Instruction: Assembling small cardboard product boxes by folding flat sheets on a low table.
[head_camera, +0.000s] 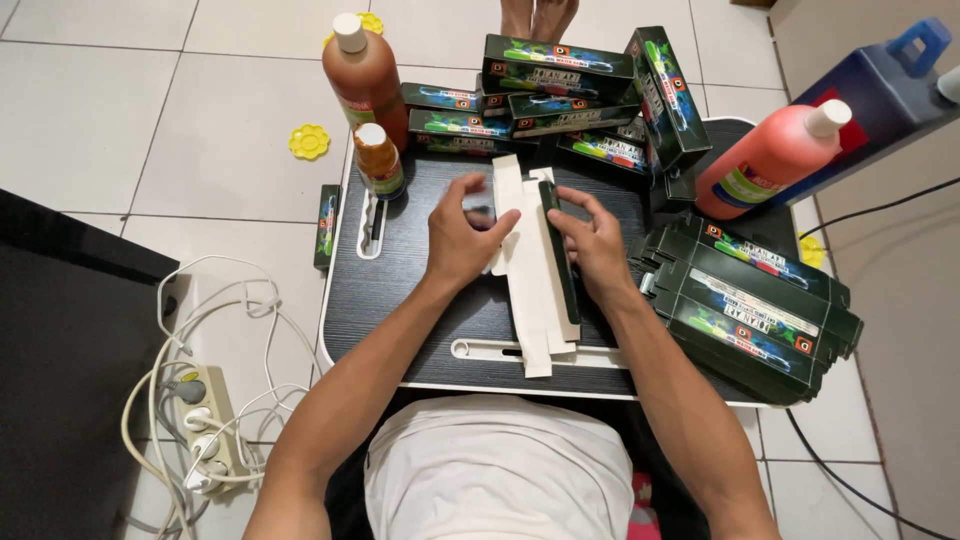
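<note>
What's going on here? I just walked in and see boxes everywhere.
A person sits at a small dark lap table on a tiled floor, both hands on a flat, unfolded carton. The left hand presses its white inside; the right hand grips its dark folded edge. Folded dark boxes are piled at the far edge, flat ones stacked at right, with orange bottles nearby.

Lap table (420, 290): unfolded carton (530, 270) lying flat at centre, left hand (462, 240) on its left edge, right hand (592, 245) on its right. Behind: pile of boxes (560, 90). Back left: large bottle (362, 75), small bottle (379, 160) before it. Right: stack of flat cartons (750, 305); tilted bottle (775, 155) behind it, jug (880, 85) beyond. Floor, left: power strip (205, 425) among cables (215, 310).
</note>
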